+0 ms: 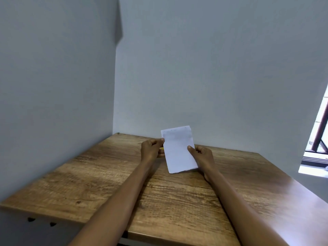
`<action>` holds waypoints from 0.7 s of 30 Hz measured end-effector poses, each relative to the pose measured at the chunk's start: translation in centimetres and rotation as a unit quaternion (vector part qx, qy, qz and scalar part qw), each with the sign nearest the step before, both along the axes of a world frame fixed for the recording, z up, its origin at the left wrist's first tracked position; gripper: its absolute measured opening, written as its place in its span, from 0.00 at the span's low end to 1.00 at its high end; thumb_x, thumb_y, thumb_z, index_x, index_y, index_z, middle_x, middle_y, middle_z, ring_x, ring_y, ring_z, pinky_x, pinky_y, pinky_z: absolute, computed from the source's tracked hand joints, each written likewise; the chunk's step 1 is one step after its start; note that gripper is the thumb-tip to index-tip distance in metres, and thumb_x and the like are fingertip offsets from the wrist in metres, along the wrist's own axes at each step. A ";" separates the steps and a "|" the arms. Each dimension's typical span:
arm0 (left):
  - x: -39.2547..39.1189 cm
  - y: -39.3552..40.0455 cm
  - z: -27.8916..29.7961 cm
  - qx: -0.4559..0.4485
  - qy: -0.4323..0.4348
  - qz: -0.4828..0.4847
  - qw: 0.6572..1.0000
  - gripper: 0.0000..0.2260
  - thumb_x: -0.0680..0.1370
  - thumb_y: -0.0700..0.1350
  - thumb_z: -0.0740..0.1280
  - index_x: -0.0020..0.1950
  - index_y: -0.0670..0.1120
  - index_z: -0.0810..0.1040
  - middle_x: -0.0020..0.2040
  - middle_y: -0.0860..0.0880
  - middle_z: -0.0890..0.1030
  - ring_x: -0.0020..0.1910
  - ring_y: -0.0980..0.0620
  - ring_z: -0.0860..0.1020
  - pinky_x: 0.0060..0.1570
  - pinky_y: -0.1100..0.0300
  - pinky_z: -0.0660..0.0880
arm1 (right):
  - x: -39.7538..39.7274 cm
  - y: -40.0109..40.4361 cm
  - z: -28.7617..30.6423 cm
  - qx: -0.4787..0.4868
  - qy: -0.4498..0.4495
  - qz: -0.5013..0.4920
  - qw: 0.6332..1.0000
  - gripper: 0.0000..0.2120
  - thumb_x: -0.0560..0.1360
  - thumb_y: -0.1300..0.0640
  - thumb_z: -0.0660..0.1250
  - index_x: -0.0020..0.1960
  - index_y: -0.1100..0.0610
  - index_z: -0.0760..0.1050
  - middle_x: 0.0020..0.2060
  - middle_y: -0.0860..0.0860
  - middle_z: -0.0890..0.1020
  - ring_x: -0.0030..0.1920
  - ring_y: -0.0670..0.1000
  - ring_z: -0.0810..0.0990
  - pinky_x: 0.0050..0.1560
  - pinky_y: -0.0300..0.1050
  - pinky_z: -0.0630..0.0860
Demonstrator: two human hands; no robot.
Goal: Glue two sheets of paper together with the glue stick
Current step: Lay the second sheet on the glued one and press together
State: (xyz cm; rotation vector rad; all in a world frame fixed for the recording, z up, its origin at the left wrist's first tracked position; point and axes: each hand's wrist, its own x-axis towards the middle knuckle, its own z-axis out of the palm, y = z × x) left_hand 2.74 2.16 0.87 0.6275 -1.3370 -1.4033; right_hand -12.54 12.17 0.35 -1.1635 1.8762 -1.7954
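Both hands hold up white paper (pixel 178 151) above the far part of the wooden table (pixel 168 201). A second sheet's edge shows along the top, slightly offset behind the front one. My left hand (pixel 151 148) pinches the paper's left edge near the top. My right hand (pixel 202 154) pinches the right edge, thumb on the front face. A small yellow bit (pixel 161 148), possibly the glue stick, peeks out under my left hand; most of it is hidden.
The table stands in a corner between two grey walls (pixel 213 68). A window (pixel 317 139) opens at the right. The table's left edge (pixel 40 213) drops off near the lower left.
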 end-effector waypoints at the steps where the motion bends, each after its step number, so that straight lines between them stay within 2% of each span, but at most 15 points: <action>1: 0.0 0.0 0.1 0.002 0.006 0.005 1.000 0.07 0.77 0.43 0.68 0.46 0.39 0.82 0.39 0.45 0.84 0.29 0.54 0.82 0.27 0.65 0.77 | 0.0 0.0 0.0 0.005 0.004 0.001 1.000 0.07 0.73 0.50 0.70 0.39 0.52 0.80 0.39 0.49 0.85 0.43 0.51 0.84 0.50 0.54 0.80; 5: 0.5 -0.4 0.3 0.016 0.026 0.049 0.998 0.08 0.76 0.42 0.69 0.49 0.37 0.82 0.40 0.43 0.84 0.31 0.53 0.81 0.27 0.65 0.77 | 0.3 0.1 0.0 0.021 0.011 0.021 0.999 0.07 0.73 0.49 0.70 0.39 0.51 0.80 0.41 0.48 0.85 0.44 0.51 0.84 0.51 0.55 0.80; 8: 0.6 -0.5 0.3 -0.022 -0.016 0.088 0.996 0.07 0.75 0.42 0.69 0.49 0.38 0.82 0.43 0.42 0.84 0.36 0.50 0.82 0.30 0.65 0.78 | 0.7 0.0 0.3 -0.011 0.036 0.005 0.999 0.13 0.74 0.42 0.65 0.50 0.51 0.78 0.49 0.44 0.81 0.53 0.48 0.80 0.51 0.47 0.76; 10: 0.3 -0.2 0.3 -0.126 -0.083 0.108 0.983 0.06 0.75 0.43 0.69 0.47 0.42 0.84 0.43 0.44 0.85 0.38 0.52 0.82 0.34 0.62 0.80 | 0.4 0.1 0.7 -0.055 0.140 -0.098 0.984 0.16 0.77 0.44 0.62 0.60 0.51 0.74 0.54 0.46 0.76 0.59 0.50 0.73 0.56 0.48 0.72; 12: -0.2 0.4 0.2 -0.241 -0.162 0.118 0.950 0.06 0.75 0.46 0.68 0.45 0.46 0.84 0.42 0.49 0.85 0.40 0.53 0.81 0.41 0.56 0.79 | 0.4 0.4 1.5 -0.097 0.269 -0.181 0.941 0.15 0.78 0.49 0.63 0.63 0.50 0.74 0.58 0.51 0.74 0.61 0.52 0.70 0.59 0.49 0.68; 14: -0.5 1.1 -0.1 -0.328 -0.217 0.139 0.909 0.07 0.76 0.49 0.67 0.47 0.50 0.84 0.44 0.52 0.85 0.44 0.54 0.81 0.43 0.56 0.76 | 1.1 0.5 2.1 -0.125 0.359 -0.189 0.905 0.13 0.77 0.52 0.65 0.62 0.49 0.77 0.57 0.51 0.75 0.60 0.52 0.70 0.58 0.48 0.64; 16: -0.7 1.5 -0.2 -0.376 -0.224 0.157 0.886 0.07 0.77 0.48 0.66 0.48 0.50 0.84 0.46 0.53 0.85 0.46 0.53 0.80 0.43 0.57 0.74 | 2.0 0.1 2.2 -0.118 0.407 -0.166 0.890 0.11 0.76 0.52 0.67 0.58 0.48 0.80 0.57 0.49 0.77 0.62 0.51 0.69 0.59 0.48 0.62; 21: -0.7 1.2 -0.1 -0.378 -0.215 0.173 0.884 0.08 0.77 0.48 0.66 0.48 0.50 0.84 0.46 0.52 0.84 0.46 0.52 0.79 0.39 0.58 0.71 | 2.6 -0.6 1.8 -0.085 0.421 -0.099 0.898 0.08 0.74 0.50 0.68 0.50 0.50 0.84 0.58 0.47 0.78 0.63 0.51 0.68 0.61 0.48 0.59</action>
